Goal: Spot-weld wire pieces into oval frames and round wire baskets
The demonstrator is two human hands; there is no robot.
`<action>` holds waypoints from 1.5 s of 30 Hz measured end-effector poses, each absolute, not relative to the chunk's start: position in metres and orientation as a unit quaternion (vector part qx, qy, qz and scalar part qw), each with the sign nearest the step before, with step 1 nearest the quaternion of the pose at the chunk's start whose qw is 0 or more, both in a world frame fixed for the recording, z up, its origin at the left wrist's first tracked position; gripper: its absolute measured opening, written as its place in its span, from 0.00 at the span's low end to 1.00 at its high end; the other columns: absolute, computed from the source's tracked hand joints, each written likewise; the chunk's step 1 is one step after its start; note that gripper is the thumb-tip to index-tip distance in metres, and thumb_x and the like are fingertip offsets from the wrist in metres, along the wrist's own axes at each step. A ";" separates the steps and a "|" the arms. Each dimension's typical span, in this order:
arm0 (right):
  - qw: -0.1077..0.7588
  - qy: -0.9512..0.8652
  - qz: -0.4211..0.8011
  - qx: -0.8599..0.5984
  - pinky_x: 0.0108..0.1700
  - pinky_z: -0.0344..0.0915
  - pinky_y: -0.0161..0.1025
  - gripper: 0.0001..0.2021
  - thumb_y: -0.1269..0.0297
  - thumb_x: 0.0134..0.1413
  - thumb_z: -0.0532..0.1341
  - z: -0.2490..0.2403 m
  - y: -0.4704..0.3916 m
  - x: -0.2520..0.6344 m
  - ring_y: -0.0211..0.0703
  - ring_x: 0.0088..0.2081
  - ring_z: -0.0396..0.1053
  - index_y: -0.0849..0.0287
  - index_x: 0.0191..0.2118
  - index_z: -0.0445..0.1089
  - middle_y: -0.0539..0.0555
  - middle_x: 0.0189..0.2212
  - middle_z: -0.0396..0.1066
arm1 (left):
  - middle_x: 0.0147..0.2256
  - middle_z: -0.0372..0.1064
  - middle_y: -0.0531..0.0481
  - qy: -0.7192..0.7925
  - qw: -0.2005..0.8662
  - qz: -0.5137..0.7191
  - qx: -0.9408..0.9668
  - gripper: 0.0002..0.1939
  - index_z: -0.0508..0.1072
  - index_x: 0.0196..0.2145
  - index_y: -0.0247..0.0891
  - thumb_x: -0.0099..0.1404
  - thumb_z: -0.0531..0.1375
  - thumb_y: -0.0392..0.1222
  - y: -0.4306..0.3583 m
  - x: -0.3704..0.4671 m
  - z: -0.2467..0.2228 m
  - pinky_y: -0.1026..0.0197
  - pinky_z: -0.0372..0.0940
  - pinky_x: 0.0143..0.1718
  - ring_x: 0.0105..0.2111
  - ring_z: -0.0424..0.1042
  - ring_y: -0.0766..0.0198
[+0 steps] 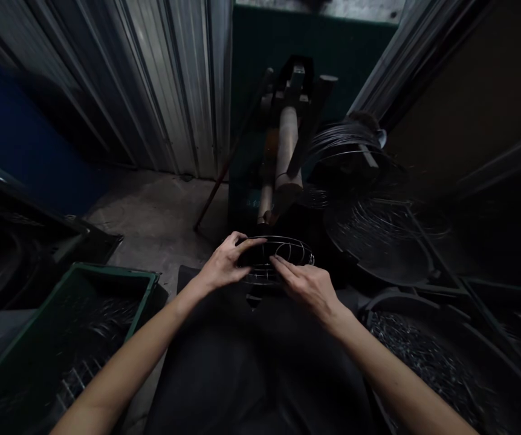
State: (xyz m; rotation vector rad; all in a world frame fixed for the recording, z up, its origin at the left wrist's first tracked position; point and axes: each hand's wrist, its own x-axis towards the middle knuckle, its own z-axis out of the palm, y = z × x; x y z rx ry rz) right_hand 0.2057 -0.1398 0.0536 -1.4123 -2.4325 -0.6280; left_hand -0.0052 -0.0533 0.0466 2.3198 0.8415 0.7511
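A round wire frame (pixel 290 244) with rings and cross wires is held in front of my dark apron, just below the machine's two cylindrical arms (pixel 288 145). On its left side, my left hand (pixel 226 261) grips the rim, with fingers over the top wire and the thumb lower down. My right hand (pixel 308 284) is at the frame's lower right, its fingertips together on the wires near the middle. Whether a small piece sits between those fingertips is too dark to tell.
A green crate (pixel 145 302) with wire pieces stands at the left. To the right are a round tub (pixel 381 299) of small metal pieces, a basin (pixel 396 281) of wires and a wire coil (pixel 342 139). Corrugated metal (pixel 170 78) walls the back left.
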 end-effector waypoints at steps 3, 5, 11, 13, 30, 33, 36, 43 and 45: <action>0.129 -0.840 -0.235 -0.473 0.26 0.62 0.33 0.17 0.77 0.55 0.56 0.055 -0.135 0.205 0.34 0.24 0.71 0.61 0.49 0.72 0.55 0.45 0.74 | 0.45 0.58 0.49 0.314 0.292 0.280 0.859 0.33 0.63 0.57 0.48 0.54 0.61 0.30 -0.053 -0.007 0.048 0.56 0.68 0.46 0.45 0.66 0.60; 0.117 -0.840 -0.233 -0.476 0.25 0.61 0.33 0.16 0.76 0.55 0.57 0.058 -0.132 0.203 0.34 0.23 0.71 0.61 0.49 0.72 0.55 0.45 0.74 | 0.45 0.58 0.49 0.312 0.298 0.279 0.858 0.33 0.63 0.57 0.48 0.54 0.61 0.31 -0.052 -0.008 0.048 0.56 0.68 0.46 0.45 0.67 0.60; 0.133 -0.848 -0.208 -0.470 0.26 0.60 0.31 0.13 0.74 0.56 0.58 0.064 -0.126 0.202 0.32 0.24 0.71 0.57 0.46 0.73 0.51 0.40 0.77 | 0.44 0.58 0.50 0.323 0.313 0.270 0.852 0.33 0.63 0.57 0.49 0.54 0.62 0.32 -0.050 -0.009 0.052 0.58 0.68 0.45 0.43 0.66 0.61; 0.161 -0.848 -0.223 -0.453 0.27 0.59 0.31 0.12 0.74 0.56 0.58 0.065 -0.124 0.205 0.31 0.24 0.71 0.57 0.44 0.74 0.49 0.39 0.77 | 0.43 0.59 0.50 0.323 0.319 0.274 0.848 0.32 0.63 0.57 0.49 0.54 0.62 0.33 -0.048 -0.009 0.053 0.57 0.68 0.46 0.43 0.66 0.61; 0.196 -0.841 -0.328 -0.382 0.29 0.58 0.34 0.12 0.77 0.58 0.57 0.055 -0.112 0.212 0.30 0.25 0.66 0.60 0.44 0.74 0.54 0.45 0.75 | 0.44 0.59 0.50 0.311 0.289 0.323 0.846 0.34 0.63 0.57 0.50 0.53 0.64 0.32 -0.033 -0.003 0.035 0.55 0.68 0.47 0.46 0.66 0.60; 0.193 -0.845 -0.324 -0.379 0.30 0.58 0.34 0.13 0.76 0.58 0.57 0.050 -0.108 0.217 0.30 0.24 0.65 0.59 0.45 0.74 0.54 0.45 0.75 | 0.45 0.58 0.50 0.307 0.280 0.318 0.852 0.35 0.63 0.57 0.51 0.53 0.63 0.30 -0.029 -0.002 0.034 0.56 0.68 0.47 0.47 0.66 0.59; 0.194 -0.844 -0.326 -0.379 0.30 0.58 0.34 0.14 0.76 0.58 0.56 0.047 -0.105 0.219 0.30 0.26 0.66 0.58 0.46 0.73 0.53 0.46 0.74 | 0.46 0.57 0.49 0.310 0.281 0.318 0.851 0.34 0.63 0.57 0.50 0.53 0.63 0.31 -0.026 0.000 0.034 0.55 0.68 0.47 0.47 0.66 0.59; 0.189 -0.837 -0.349 -0.376 0.30 0.57 0.34 0.13 0.76 0.58 0.57 0.044 -0.096 0.219 0.30 0.25 0.66 0.58 0.45 0.73 0.54 0.45 0.75 | 0.44 0.57 0.50 0.303 0.271 0.328 0.853 0.34 0.63 0.57 0.50 0.53 0.63 0.30 -0.017 0.002 0.031 0.56 0.68 0.47 0.45 0.65 0.60; 0.185 -0.836 -0.355 -0.375 0.30 0.57 0.34 0.13 0.75 0.58 0.57 0.042 -0.093 0.220 0.30 0.25 0.66 0.57 0.46 0.73 0.54 0.46 0.75 | 0.44 0.57 0.50 0.300 0.266 0.330 0.854 0.35 0.62 0.57 0.51 0.53 0.62 0.30 -0.014 0.002 0.029 0.56 0.67 0.48 0.45 0.65 0.61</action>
